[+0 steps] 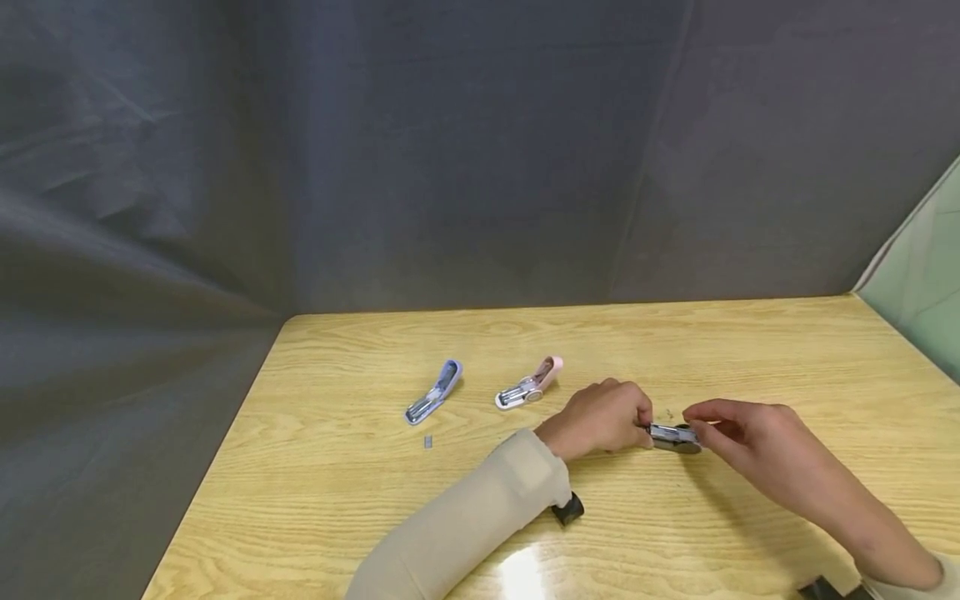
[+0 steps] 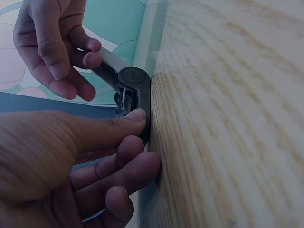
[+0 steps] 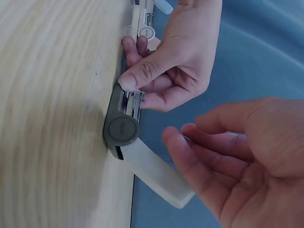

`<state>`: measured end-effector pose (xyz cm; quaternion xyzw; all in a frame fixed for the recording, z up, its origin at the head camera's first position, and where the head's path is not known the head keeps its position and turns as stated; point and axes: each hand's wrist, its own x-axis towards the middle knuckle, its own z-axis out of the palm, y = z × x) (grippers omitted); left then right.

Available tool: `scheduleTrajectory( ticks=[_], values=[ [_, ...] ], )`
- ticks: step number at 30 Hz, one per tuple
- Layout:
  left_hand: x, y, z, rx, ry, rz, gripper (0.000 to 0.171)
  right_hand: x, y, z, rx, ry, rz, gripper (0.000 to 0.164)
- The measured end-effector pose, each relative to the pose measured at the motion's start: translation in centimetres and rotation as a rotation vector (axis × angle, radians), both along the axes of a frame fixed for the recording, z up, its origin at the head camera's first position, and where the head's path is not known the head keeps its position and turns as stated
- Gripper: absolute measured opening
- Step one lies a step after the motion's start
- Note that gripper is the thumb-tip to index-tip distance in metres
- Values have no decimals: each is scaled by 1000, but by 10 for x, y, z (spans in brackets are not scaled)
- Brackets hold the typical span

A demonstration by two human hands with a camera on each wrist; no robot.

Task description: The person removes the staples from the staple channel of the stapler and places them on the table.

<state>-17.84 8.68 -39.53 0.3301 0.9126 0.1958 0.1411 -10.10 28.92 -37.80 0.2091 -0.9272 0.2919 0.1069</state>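
Observation:
A grey stapler (image 1: 675,439) with a pale top arm lies on the table, its top arm swung up from the base. My left hand (image 1: 607,417) pinches the front end of its base, thumb on the upper side. In the right wrist view, the open stapler (image 3: 124,128) shows its metal staple channel between the round hinge and my left thumb. My right hand (image 1: 772,450) is beside the raised arm, fingers loosely bent and apart from the channel. Whether its fingertips touch the arm is unclear.
An opened blue stapler (image 1: 435,393) and an opened pink and white stapler (image 1: 529,385) lie to the left. Below the blue one is a short staple strip (image 1: 428,442). Tiny bits (image 1: 670,413) lie behind the grey stapler. A dark cloth (image 1: 480,167) hangs behind the table.

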Motion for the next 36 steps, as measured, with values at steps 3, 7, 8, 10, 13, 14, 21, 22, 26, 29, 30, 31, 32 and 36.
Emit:
scheduleTrajectory(
  ticks=[3,7,8,10,13,14,21,22,26,29,30,31,32,36],
  values=[
    [0,0,0,3,-9,-4,25,0,-2,-1,0,-15,8,16],
    [0,0,0,-8,-4,3,25,-1,-6,-2,18,-87,17,13],
    [0,0,0,-10,-2,4,25,-1,-7,-3,25,-107,19,13],
    [1,1,0,-14,2,7,25,-1,-8,-3,37,-143,17,13],
    [0,1,0,-19,14,2,26,-1,-9,-4,55,-163,15,14],
    [0,1,0,-23,19,1,26,-1,-9,-4,60,-158,14,14],
    [1,1,0,-36,29,0,25,0,-11,-6,72,-148,0,13],
    [1,1,-1,-37,26,1,25,0,-12,-6,73,-146,-2,13],
    [1,1,0,-35,20,-1,24,0,-12,-7,70,-148,-4,13],
    [1,0,0,-26,10,-5,25,0,-12,-7,62,-158,-2,13],
    [1,0,0,-21,6,-6,25,0,-12,-7,59,-159,0,14],
    [1,0,0,-17,3,-7,25,0,-13,-7,57,-160,1,14],
    [0,0,0,-11,3,-9,25,-1,-13,-7,58,-156,4,14],
    [-1,0,0,-5,-1,-10,25,-3,-14,-7,66,-143,19,14]
  ],
)
